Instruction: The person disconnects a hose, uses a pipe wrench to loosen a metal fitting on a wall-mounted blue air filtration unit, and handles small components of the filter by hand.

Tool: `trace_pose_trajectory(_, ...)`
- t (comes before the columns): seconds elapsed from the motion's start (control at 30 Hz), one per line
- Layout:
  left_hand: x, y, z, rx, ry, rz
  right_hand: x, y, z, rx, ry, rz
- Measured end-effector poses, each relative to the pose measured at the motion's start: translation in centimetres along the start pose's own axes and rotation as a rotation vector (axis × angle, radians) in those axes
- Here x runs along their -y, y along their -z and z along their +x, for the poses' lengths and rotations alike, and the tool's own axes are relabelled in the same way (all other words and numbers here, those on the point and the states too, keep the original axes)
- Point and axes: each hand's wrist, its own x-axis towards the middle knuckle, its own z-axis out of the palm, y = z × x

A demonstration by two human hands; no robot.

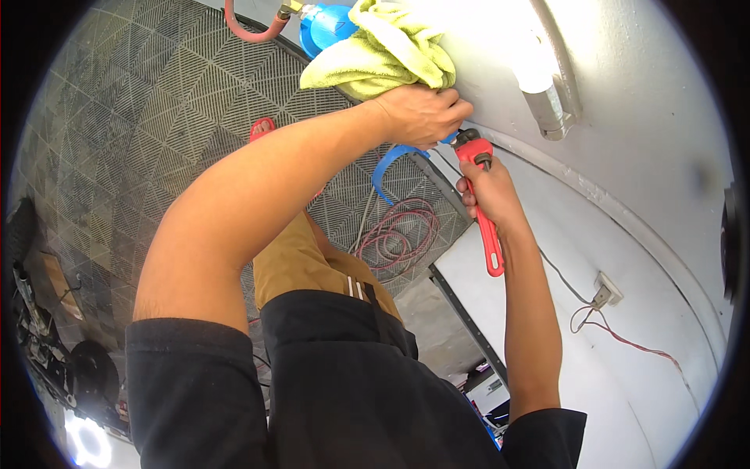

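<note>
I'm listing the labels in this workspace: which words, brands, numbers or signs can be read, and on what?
None can be read anywhere in view.
Wrench: no legible lettering.
Blue housing: no legible marking.
Outlet: any marking would be too small to read.
Shorts: white stripes, no readable words.

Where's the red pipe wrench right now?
In the head view, right of centre, the red pipe wrench is in the right hand, its jaws just below the left hand.
</note>
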Motion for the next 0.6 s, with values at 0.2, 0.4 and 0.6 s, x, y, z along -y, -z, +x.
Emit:
trace_pose_trajectory(0.2,-0.1,0.0,0.3,-0.037,0.011,0.012,3.0,2.3,1.2,0.142,-0.183,0.036)
trace_pose_trajectory(0.4,-0.4,0.3,0.1,-0.080,0.017,-0.005,0.3,-1.2,0.0,-0.083,-0.016,0.006)
trace_pose_trajectory(0.6,-0.5,-0.1,0.4,-0.088,0.014,-0.013,-8.3,-9.7,3.5,-0.615,0.338,-0.008)
